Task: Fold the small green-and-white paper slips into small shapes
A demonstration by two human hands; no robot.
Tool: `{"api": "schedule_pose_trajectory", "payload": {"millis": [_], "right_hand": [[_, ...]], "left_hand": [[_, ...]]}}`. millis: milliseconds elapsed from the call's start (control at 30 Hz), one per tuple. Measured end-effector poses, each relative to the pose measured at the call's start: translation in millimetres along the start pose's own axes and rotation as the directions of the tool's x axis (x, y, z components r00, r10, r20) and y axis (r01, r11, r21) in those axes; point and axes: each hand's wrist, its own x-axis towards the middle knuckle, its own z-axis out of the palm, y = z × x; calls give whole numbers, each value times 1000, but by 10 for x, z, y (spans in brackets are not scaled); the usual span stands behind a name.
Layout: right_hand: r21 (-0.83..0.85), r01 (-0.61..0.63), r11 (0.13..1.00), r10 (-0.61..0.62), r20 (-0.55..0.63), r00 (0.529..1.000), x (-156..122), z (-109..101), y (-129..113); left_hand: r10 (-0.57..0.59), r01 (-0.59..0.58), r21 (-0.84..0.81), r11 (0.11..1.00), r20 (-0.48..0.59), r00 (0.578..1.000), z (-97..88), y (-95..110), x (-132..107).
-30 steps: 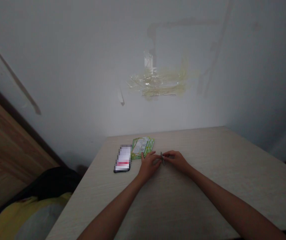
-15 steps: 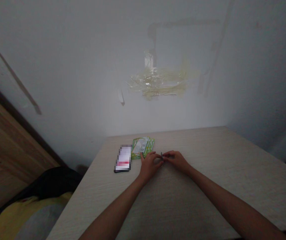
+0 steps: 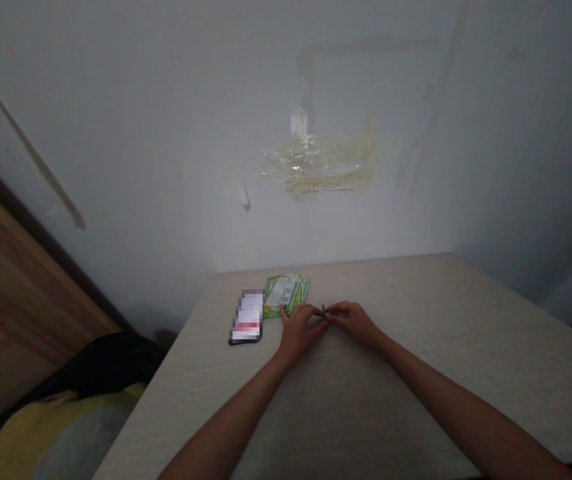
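Observation:
My left hand and my right hand meet fingertip to fingertip over the table. Between them stands a small, thin dark object, pinched from both sides; its kind is too small to make out. The fingers of both hands are closed on it. Just behind my left hand lies a loose stack of green and white printed packets, partly covered by its fingers. To the left of that stack rests a phone with its screen up and blurred.
The pale wood-grain table reaches back to a grey wall with peeling clear tape. Off the table's left side are yellow and grey cloth, a black bundle and a wooden panel.
Both hands keep almost the same place and pinch. The small dark object between the fingertips looks slightly shifted. The phone and packets have not moved.

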Motion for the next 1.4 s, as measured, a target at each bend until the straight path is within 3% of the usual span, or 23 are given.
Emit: {"api": "schedule_pose_trajectory", "payload": {"millis": [333,667,933,1400], "right_hand": [[-20,18,1000,-18,-26,1000,15,-17,67],[-54,68,996,-71,-56,996,18,-48,130],[-111,137,984,-144,-55,988,23,-57,188],[-220,286,933,-287,31,958,40,-69,271]], "left_hand": [[-27,28,-55,998,15,1000,-52,29,0],[-59,57,42,997,56,997,-67,37,5],[-29,28,47,999,12,1000,-46,-24,5],[19,-22,101,995,24,1000,-82,-75,6]]}}
